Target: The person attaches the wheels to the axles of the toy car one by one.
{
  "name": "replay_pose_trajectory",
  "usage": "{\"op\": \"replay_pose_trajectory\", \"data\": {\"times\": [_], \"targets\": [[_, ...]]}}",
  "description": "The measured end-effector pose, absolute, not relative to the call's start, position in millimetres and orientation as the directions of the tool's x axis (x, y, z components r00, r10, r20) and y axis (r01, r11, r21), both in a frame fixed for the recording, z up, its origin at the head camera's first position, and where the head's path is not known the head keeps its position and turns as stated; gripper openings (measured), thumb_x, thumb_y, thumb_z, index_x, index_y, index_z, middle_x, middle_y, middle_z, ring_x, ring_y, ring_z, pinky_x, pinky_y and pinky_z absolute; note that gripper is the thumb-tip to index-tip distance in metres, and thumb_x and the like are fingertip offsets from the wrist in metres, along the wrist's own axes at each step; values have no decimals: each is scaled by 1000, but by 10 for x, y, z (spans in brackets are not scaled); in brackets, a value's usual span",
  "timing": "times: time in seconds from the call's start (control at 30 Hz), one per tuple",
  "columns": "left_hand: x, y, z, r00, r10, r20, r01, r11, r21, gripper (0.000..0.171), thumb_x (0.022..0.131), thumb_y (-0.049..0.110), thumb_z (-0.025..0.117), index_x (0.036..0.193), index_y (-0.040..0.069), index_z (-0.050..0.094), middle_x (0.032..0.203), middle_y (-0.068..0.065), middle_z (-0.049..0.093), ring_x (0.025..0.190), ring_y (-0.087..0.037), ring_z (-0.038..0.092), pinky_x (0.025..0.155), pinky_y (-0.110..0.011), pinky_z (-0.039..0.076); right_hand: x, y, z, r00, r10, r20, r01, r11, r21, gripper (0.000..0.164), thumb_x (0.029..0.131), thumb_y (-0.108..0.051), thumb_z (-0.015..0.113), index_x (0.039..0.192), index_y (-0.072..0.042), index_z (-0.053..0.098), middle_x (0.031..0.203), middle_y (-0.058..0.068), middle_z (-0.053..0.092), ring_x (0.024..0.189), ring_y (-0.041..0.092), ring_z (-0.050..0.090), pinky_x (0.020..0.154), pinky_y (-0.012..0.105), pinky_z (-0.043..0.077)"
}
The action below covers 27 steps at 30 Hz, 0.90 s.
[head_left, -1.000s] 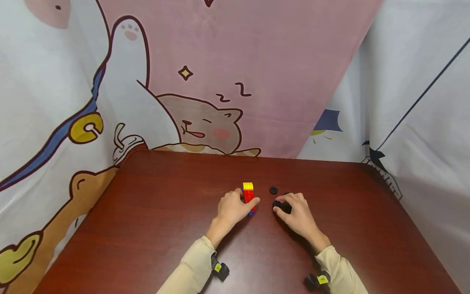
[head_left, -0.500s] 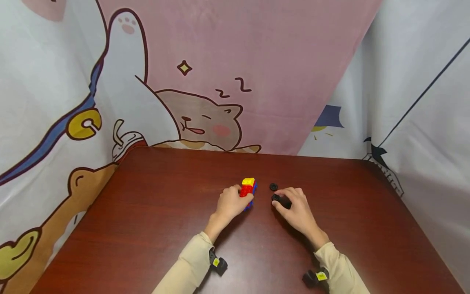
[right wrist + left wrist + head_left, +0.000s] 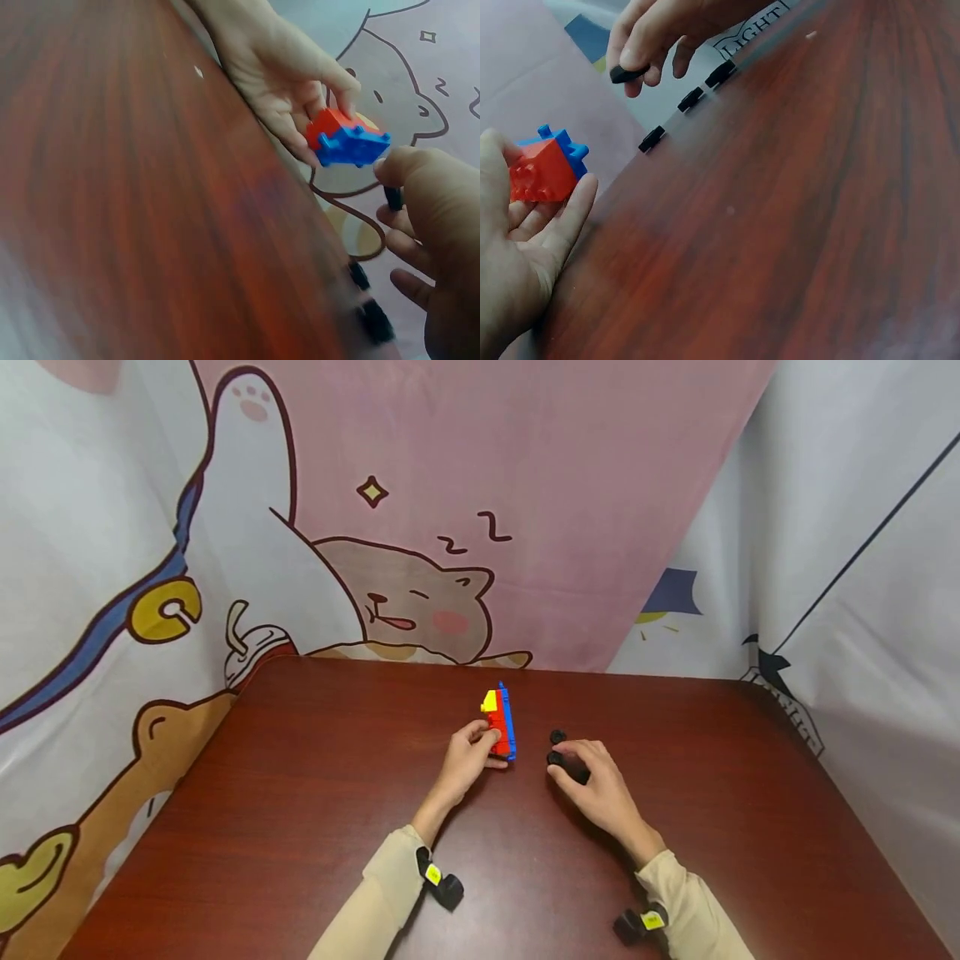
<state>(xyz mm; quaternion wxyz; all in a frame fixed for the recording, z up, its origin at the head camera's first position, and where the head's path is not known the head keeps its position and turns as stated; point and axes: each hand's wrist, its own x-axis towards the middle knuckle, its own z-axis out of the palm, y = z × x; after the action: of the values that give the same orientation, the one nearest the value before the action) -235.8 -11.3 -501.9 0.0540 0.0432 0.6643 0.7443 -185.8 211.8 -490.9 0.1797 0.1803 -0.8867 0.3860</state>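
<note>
My left hand point(image 3: 461, 767) grips a toy vehicle body point(image 3: 501, 731) built of red and yellow blocks on a blue base with small pegs. It is tipped on its side, so the blue base point(image 3: 352, 146) faces my right hand. Between thumb and fingers, my right hand point(image 3: 603, 793) pinches a small black toy wheel point(image 3: 628, 74), held above the table in the left wrist view. Another black wheel point(image 3: 557, 737) lies just beyond these fingertips. Three wheels on the table show in the left wrist view, the nearest wheel point(image 3: 652, 139) apart from the others. The right hand partly hides some in the head view.
Both hands work over a dark red-brown wooden table point(image 3: 300, 793). Behind it hangs a pink and white curtain point(image 3: 585, 527) with cartoon animals. A black camera point(image 3: 448, 892) is strapped to the left wrist, another camera point(image 3: 630, 927) to the right.
My left hand has turned the vehicle body onto its side, bringing the blue base round to the right, and shifted it slightly away. The right hand has moved slightly left with its wheel.
</note>
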Motion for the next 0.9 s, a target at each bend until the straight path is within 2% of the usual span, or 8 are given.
{"op": "replay_pose_trajectory", "data": {"times": [0.13, 0.33, 0.63, 0.9], "targets": [[-2390, -123, -5037, -987, 160, 13, -9, -133, 991, 30, 97, 9, 54, 122, -8, 56, 100, -11, 58, 69, -18, 68, 67, -42, 63, -1845, 2006, -4934, -878, -161, 450, -453, 580, -677, 34, 87, -18, 78, 119, -13, 66, 97, -1, 66, 86, 10, 61, 71, 27, 53], [-2406, -117, -5037, -981, 192, 39, 7, -161, 987, 27, 97, 8, 51, 117, -9, 56, 99, -11, 57, 72, -16, 67, 68, -42, 63, -1897, 1783, -5037, -851, -90, 517, -493, 475, -729, 33, 89, -10, 75, 119, -7, 65, 90, 3, 66, 79, 9, 59, 69, 23, 53], [-2403, -68, -5017, -976, 215, 25, -13, -177, 984, 31, 98, 9, 51, 123, -10, 53, 100, -11, 60, 78, -18, 68, 70, -41, 63, -2007, 1638, -5110, -819, -17, 573, -514, 467, -720, 39, 87, 3, 73, 123, 5, 61, 104, 18, 66, 79, 23, 59, 66, 36, 55], [-2449, -156, -5027, -966, 257, 13, -43, -210, 977, 31, 100, 8, 53, 126, -9, 49, 102, -10, 58, 82, -16, 66, 76, -42, 63, -2079, 1637, -5139, -825, -4, 565, -504, 457, -733, 35, 88, -6, 75, 121, 0, 64, 99, 10, 65, 79, 16, 58, 67, 29, 54]]}}
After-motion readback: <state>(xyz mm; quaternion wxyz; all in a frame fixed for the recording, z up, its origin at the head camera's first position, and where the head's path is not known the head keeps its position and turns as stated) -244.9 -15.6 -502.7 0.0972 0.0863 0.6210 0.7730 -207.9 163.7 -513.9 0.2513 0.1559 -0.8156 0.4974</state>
